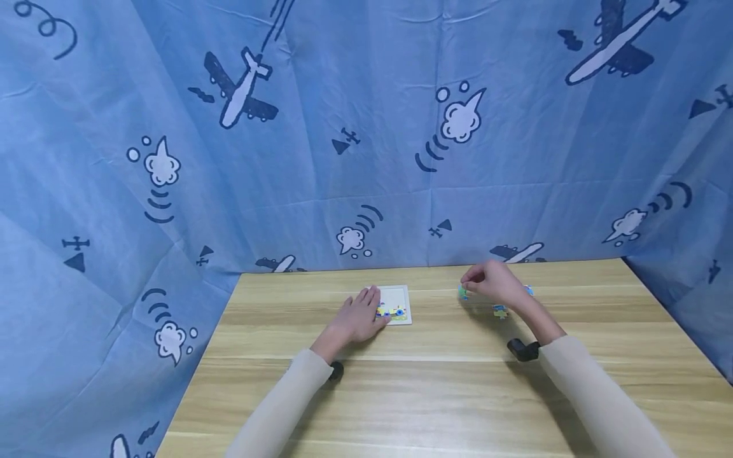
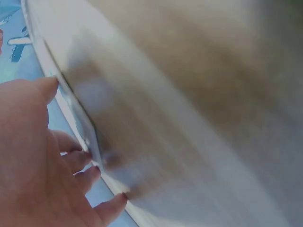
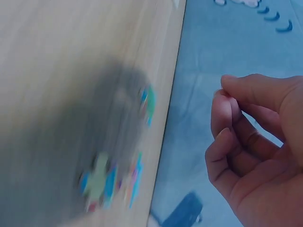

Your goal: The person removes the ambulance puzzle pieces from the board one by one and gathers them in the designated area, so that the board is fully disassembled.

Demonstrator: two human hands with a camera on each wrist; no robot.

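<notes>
My left hand (image 1: 358, 315) rests on the left side of a white square puzzle tray (image 1: 408, 296), fingers extended. Joined pieces in yellow and blue (image 1: 396, 313) line the tray's near part, some covered by the hand. In the left wrist view its fingertips lie along the thin edge of the tray (image 2: 90, 135). My right hand (image 1: 495, 281) hovers with thumb and index fingertip together, and nothing shows between them in the right wrist view. A green and blue puzzle piece (image 1: 462, 292) lies on the table beneath those fingers. Another piece (image 1: 501, 312) sits below the wrist.
A third puzzle piece (image 1: 528, 290) lies right of the right hand, near the back of the wooden table (image 1: 401, 401). A blue curtain (image 1: 366, 159) with airplane prints hangs behind the table. Black wrist devices (image 1: 522, 350) are worn under both forearms.
</notes>
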